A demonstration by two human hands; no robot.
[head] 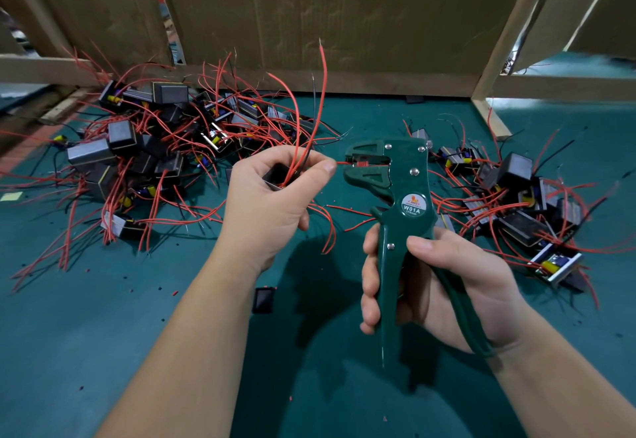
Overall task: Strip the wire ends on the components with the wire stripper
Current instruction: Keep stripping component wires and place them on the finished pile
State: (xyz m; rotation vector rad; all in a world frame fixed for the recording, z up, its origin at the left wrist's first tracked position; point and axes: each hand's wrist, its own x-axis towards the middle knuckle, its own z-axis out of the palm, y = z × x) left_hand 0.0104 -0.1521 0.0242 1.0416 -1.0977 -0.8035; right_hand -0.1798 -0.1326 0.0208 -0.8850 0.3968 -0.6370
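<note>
L hand (pixel 272 196) is curled round one small black component (pixel 275 176), thumb & forefinger pinching a single red wire (pixel 340 162) that runs right, straight into the head of the wire stripper (pixel 402 196). The wire end sits between the stripper's toothed blades, touching them. R hand (pixel 430 282) is wrapped on the green handles, four fingers round the left handle, thumb across the front, the curved right handle against the palm; handles are still spread apart, not squeezed together. Count: 1 stripper, 1 component in hand w/ several red leads and a thin dark one sticking up from it. 2 heaps of the same components on the green mat (pixel 137 351): big pile (pixel 137 148) far left, smaller pile (pixel 516 196) right, too tangled to count. 1 lone black square part (pixel 264 299) lies near, between the forearms. Round sticker on the stripper reads "W01A"; the smaller print under it is too small to read. Cardboard wall (pixel 309 7) at the far side.
</note>
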